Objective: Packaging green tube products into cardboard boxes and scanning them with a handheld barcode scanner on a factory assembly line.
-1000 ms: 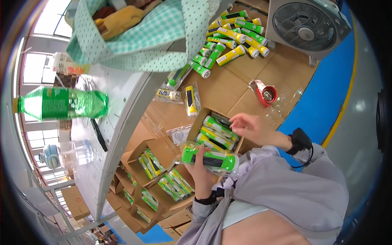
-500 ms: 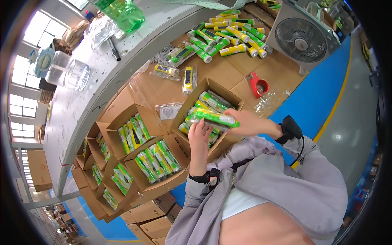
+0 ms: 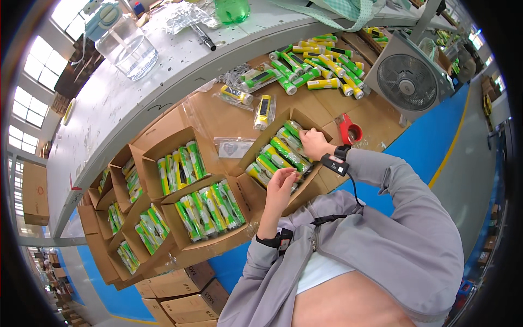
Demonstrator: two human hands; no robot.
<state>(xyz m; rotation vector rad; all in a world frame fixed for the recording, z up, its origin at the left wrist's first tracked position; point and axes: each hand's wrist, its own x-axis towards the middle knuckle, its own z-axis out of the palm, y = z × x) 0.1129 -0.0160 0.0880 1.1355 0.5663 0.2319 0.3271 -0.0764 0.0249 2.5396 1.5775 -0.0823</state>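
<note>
A cardboard box [image 3: 253,154] in front of me holds several yellow-and-green flashlights in clear bags, laid side by side. My right hand [image 3: 316,145] reaches over its right side, fingers curled down on a bagged flashlight [image 3: 292,155] among the others. At the near side of the box is my left hand [image 3: 279,184], its fingers bent and drawn together by the ends of the bags. Clear plastic glints at those fingertips, but what they pinch, if anything, is too small to make out.
More open boxes [image 3: 210,212] of bagged flashlights stand to the left. Loose flashlights [image 3: 321,62] are heaped at the back, near a grey fan [image 3: 407,82]. A red tape dispenser [image 3: 347,129] lies right of the box. Above runs a grey shelf [image 3: 125,98] with bottles.
The bagged flashlight held above the box by both hands now lies down in it. My right hand has moved lower into the box, and my left has shifted to its near side.
</note>
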